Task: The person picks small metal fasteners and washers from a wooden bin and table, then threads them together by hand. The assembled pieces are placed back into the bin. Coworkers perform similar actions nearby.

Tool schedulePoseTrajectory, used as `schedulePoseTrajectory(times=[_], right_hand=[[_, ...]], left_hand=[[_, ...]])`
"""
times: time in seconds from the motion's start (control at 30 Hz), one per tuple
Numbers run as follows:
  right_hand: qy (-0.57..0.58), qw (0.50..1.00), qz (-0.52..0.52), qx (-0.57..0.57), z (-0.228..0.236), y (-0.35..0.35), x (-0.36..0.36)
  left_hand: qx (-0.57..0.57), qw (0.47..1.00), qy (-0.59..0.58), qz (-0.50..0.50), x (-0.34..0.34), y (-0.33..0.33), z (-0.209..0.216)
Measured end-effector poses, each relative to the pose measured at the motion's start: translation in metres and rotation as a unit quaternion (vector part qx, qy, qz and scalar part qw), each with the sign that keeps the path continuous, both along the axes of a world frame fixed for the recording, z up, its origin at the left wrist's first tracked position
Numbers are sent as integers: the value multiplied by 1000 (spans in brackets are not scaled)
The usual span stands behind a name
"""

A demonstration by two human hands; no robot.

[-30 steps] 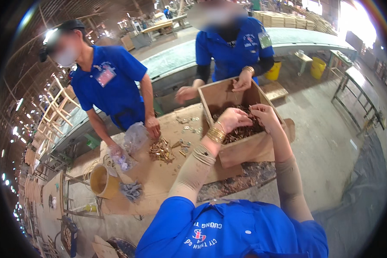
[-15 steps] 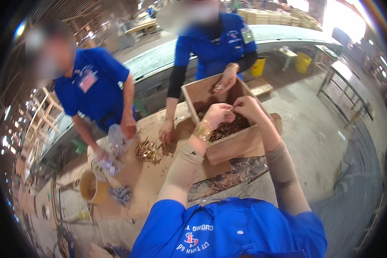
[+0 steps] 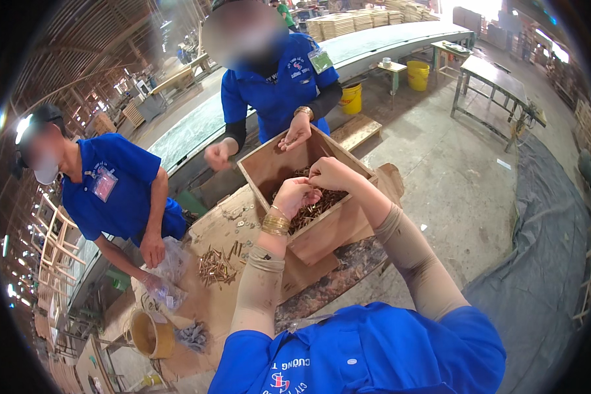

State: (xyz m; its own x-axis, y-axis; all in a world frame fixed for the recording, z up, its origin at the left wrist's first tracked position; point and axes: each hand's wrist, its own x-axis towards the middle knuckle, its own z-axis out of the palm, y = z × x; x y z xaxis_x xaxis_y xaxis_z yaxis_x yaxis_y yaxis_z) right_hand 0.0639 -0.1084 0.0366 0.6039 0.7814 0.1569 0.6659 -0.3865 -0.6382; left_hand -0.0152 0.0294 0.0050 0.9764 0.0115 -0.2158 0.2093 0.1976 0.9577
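Note:
Over a wooden box [image 3: 322,244], my left hand [image 3: 294,196] is partly curled, palm up, its fingers drawn together. My right hand [image 3: 333,175] meets it from the right with thumb and fingertips pinched at the left fingertips. Whatever they hold is too small to make out. Below them many brass-coloured bolts [image 3: 316,215] fill the bottom of the box. A pile of similar bolts [image 3: 215,266] lies on the cardboard-covered table left of my left forearm, with several small washers [image 3: 241,223] scattered beyond it.
Across the box stands a co-worker, one hand [image 3: 297,133] above its far edge, the other [image 3: 218,154] raised and blurred. At left another person handles clear plastic bags [image 3: 169,289]. A yellow bucket [image 3: 152,333] and grey gloves [image 3: 192,336] are at the table's near left.
The co-worker across the box has lifted one hand off the table beside the bolt pile into the air. My hands remain together over the box. The whole view has shifted.

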Motion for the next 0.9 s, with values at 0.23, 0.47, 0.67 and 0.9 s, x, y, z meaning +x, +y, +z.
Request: schedulePoseTrajectory(times=[0.23,0.47,0.67,0.9], right_hand=[[320,919,-97,211,-37,-14,19],[518,805,-84,279,-19,-25,13],[396,893,-107,185,-21,-19,9],[278,942,-51,180,-23,-23,3]], left_hand=[[50,997,52,-8,0,-10,8],[-126,988,88,-24,0,0,13],[82,996,39,-17,1,-7,5],[166,984,69,-1,4,-4,-3]])
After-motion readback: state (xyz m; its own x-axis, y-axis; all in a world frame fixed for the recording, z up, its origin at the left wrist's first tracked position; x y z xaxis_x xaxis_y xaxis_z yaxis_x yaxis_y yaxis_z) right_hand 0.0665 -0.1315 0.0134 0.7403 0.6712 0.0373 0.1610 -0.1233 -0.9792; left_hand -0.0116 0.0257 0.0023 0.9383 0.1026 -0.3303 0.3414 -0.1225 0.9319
